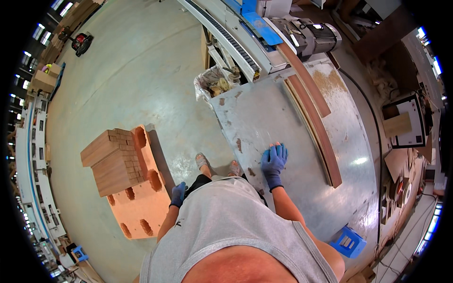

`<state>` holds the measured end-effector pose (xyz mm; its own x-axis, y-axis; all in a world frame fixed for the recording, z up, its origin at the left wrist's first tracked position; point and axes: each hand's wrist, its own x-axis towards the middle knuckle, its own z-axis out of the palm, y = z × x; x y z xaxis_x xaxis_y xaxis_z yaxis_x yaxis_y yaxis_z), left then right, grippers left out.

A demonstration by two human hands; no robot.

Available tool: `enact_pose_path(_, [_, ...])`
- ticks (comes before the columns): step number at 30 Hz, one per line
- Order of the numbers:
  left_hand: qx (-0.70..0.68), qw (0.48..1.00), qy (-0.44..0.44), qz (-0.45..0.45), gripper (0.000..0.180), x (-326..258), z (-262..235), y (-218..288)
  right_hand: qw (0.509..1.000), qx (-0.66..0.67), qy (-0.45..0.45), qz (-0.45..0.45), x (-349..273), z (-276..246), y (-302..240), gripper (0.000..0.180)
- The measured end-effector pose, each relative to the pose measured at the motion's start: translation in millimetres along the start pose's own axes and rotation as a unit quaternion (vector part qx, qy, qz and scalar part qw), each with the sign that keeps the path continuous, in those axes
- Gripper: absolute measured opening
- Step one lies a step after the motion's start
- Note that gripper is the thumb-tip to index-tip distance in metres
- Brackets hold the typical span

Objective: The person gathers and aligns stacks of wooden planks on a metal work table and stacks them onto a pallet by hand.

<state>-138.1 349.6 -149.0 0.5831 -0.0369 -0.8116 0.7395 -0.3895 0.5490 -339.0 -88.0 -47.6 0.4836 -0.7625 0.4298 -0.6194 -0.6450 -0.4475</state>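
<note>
My right hand (273,165), in a blue glove with bare fingertips, lies flat on the grey metal table (278,113) with its fingers stretched out and nothing held. To its right rest long brown wooden strips (317,137), side by side and apart from the hand. Another brown strip (309,82) reaches from under the machine's blue guard onto the table. My left hand (178,194), gloved in blue too, hangs loosely beside my thigh. No object shows in it, and its fingers are partly foreshortened. It is nearest to the orange pallet (158,200).
Stacked wooden strips (118,162) sit on the pallet at left. A roller conveyor (226,35) and a machine with a motor (323,37) stand at the far side. A lined waste bin (207,82) adjoins the table. A blue plastic stool-like object (349,243) lies near right.
</note>
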Motion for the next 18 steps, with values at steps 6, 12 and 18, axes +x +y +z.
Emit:
enact_pose_path(6, [-0.021, 1.0, -0.01, -0.019, 0.05, 1.8, -5.1, -2.0, 1.0, -0.003, -0.002, -0.003, 0.5, -1.1, 0.7, 0.024])
enact_pose_path(12, [-0.019, 0.999, 0.017, -0.03, 0.05, -4.5, 1.7, 3.8, 1.0, -0.007, 0.011, -0.018, -2.1, 2.4, 3.4, 0.025])
enact_pose_path(18, [-0.021, 0.999, 0.031, 0.004, 0.045, -14.9, -3.1, -8.2, 0.999, 0.014, -0.018, -0.034, 0.9, 2.9, -3.1, 0.024])
